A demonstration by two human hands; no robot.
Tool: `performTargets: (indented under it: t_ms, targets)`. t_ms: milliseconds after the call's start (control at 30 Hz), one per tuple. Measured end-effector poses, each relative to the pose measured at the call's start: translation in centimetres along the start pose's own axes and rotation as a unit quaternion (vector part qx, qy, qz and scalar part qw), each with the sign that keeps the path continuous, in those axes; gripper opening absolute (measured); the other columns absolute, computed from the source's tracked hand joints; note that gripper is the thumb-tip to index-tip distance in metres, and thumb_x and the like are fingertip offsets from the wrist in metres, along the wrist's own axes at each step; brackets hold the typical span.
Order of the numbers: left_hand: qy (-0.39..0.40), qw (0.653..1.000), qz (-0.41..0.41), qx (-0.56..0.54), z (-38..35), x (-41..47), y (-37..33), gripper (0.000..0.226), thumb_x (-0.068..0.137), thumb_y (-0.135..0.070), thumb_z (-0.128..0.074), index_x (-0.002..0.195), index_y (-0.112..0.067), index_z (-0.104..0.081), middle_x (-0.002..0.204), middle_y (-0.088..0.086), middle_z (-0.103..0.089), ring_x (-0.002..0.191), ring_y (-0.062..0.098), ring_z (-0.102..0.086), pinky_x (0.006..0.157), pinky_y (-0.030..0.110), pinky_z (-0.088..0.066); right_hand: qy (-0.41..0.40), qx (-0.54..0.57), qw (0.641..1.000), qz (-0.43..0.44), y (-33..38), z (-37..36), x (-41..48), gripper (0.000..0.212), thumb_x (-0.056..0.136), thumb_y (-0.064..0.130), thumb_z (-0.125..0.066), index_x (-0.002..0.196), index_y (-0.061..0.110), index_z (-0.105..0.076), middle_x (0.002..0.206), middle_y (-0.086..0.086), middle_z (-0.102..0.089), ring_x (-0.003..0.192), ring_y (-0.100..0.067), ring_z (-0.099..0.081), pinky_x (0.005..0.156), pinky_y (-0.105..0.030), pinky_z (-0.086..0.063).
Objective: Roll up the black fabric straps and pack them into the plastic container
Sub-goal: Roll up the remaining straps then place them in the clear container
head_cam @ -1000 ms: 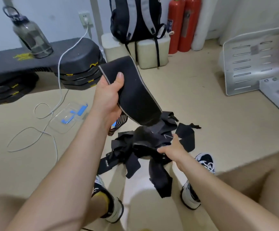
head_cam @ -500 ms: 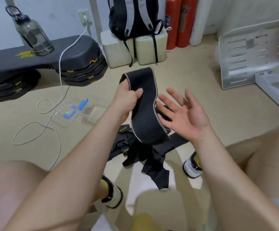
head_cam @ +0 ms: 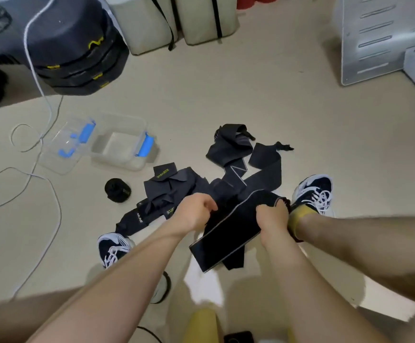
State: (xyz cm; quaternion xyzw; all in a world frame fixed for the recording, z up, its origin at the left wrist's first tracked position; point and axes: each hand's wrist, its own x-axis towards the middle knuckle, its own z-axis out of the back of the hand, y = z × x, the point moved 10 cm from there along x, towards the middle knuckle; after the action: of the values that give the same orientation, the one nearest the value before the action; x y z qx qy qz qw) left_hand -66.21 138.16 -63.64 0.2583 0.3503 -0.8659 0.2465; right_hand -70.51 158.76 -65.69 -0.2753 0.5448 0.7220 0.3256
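Note:
A wide black fabric strap (head_cam: 228, 233) with a grey edge is stretched between my hands, low over the floor. My left hand (head_cam: 194, 212) grips its left side and my right hand (head_cam: 273, 215) grips its far end with curled fingers. Its loose end hangs toward me. More black straps (head_cam: 176, 186) lie in a tangled pile on the floor beyond my hands, some with yellow lettering. One rolled-up strap (head_cam: 117, 190) stands left of the pile. The clear plastic container (head_cam: 123, 158) with a blue clip sits open further left, its lid (head_cam: 65, 142) beside it.
My two shoes (head_cam: 314, 191) (head_cam: 112, 246) flank the pile. A white cable (head_cam: 40, 95) loops across the floor at the left. Stacked dark step platforms (head_cam: 77, 53) stand at the back left, pale blocks (head_cam: 176, 18) at the back and a metal rack (head_cam: 374, 38) at the right.
My view has tilted down. My hands have dropped from chest height toward the floor. My right hand, open half a second ago, now grips the strap held by my left.

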Motion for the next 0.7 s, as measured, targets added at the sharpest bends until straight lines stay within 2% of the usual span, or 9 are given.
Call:
performTargets:
  t_ms: [100,167,300,367,434,534,600,667,700]
  targets:
    - [-0.051,0.998,-0.02,0.013,-0.3,4.3,-1.4,0.042,0.094,-0.004,-0.037,0.116,-0.019,-0.069,0.125,-0.001,-0.065,0.116,0.018,-0.059,0.095,0.024,-0.042,0.003,-0.017,0.999,0.044,0.0,-0.9,1.1,0.061,0.09,-0.006,-0.042,0.146,0.017,-0.041,0.132,0.0,-0.056,0.105,-0.022,-0.053,0.09,-0.031,-0.044]
    - [-0.057,0.996,-0.055,0.038,-1.4,8.0,-3.0,0.038,0.096,-0.009,-0.039,0.121,-0.019,-0.066,0.127,0.005,-0.063,0.116,0.023,-0.058,0.096,0.03,-0.045,0.001,-0.043,0.996,0.074,0.5,-1.9,2.4,0.059,0.091,-0.002,-0.045,0.146,0.02,-0.043,0.135,-0.003,-0.058,0.116,-0.024,-0.056,0.101,-0.036,-0.045]
    - [-0.015,0.981,-0.098,0.169,-5.7,14.4,-5.3,0.05,0.093,-0.014,-0.049,0.142,-0.025,-0.047,0.143,0.013,-0.042,0.129,0.036,-0.04,0.102,0.049,-0.043,0.0,-0.105,0.988,0.115,2.1,-1.7,5.9,0.077,0.094,0.002,-0.052,0.158,0.023,-0.016,0.159,-0.002,-0.034,0.142,-0.024,-0.039,0.117,-0.039,-0.034]
    - [0.015,0.966,-0.066,0.25,-7.3,16.7,-4.8,0.057,0.091,-0.019,-0.055,0.145,-0.029,-0.037,0.149,0.013,-0.03,0.133,0.037,-0.032,0.103,0.054,-0.037,-0.001,-0.106,0.985,0.14,3.4,-0.8,7.0,0.091,0.091,-0.001,-0.054,0.157,0.036,-0.004,0.161,0.001,-0.027,0.14,-0.021,-0.04,0.113,-0.041,-0.041]
    - [0.022,0.961,-0.009,0.276,-7.7,18.4,-3.4,0.05,0.09,-0.023,-0.058,0.137,-0.029,-0.041,0.141,0.014,-0.038,0.128,0.038,-0.036,0.102,0.054,-0.034,0.016,-0.113,0.982,0.149,3.9,-0.8,8.3,0.084,0.09,-0.002,-0.052,0.152,0.044,-0.019,0.15,0.007,-0.039,0.128,-0.016,-0.049,0.1,-0.038,-0.051]
    - [-0.044,0.981,-0.004,0.191,-5.6,19.2,-2.7,0.015,0.091,-0.021,-0.059,0.105,-0.021,-0.052,0.108,0.008,-0.06,0.104,0.032,-0.055,0.087,0.043,-0.043,0.029,-0.142,0.982,0.121,3.2,-1.1,9.7,0.047,0.091,-0.002,-0.045,0.118,0.029,-0.067,0.115,0.002,-0.063,0.085,-0.013,-0.06,0.067,-0.019,-0.049]
    - [-0.102,0.992,-0.055,0.058,-2.7,18.1,-3.4,0.011,0.092,-0.019,-0.061,0.088,-0.018,-0.051,0.085,0.0,-0.06,0.082,0.022,-0.058,0.072,0.031,-0.042,0.017,-0.129,0.987,0.09,2.9,-0.9,9.7,0.04,0.092,-0.002,-0.043,0.102,0.022,-0.074,0.097,0.002,-0.067,0.062,-0.008,-0.053,0.051,-0.011,-0.041]
    - [-0.16,0.98,-0.083,-0.09,1.8,15.8,-4.1,0.018,0.091,-0.013,-0.064,0.08,-0.019,-0.051,0.074,-0.004,-0.057,0.069,0.014,-0.051,0.066,0.022,-0.039,0.022,-0.084,0.995,0.041,2.5,-1.1,9.3,0.028,0.095,0.006,-0.051,0.098,0.02,-0.075,0.094,0.006,-0.066,0.074,-0.005,-0.057,0.064,-0.015,-0.047]
    - [-0.173,0.965,-0.094,-0.175,4.2,14.4,-4.6,0.022,0.09,-0.009,-0.065,0.077,-0.02,-0.051,0.073,-0.002,-0.057,0.067,0.014,-0.05,0.067,0.022,-0.04,0.033,-0.05,0.998,0.003,2.2,-1.4,8.9,0.019,0.094,0.016,-0.057,0.094,0.02,-0.076,0.097,0.002,-0.068,0.084,-0.011,-0.062,0.077,-0.025,-0.053]
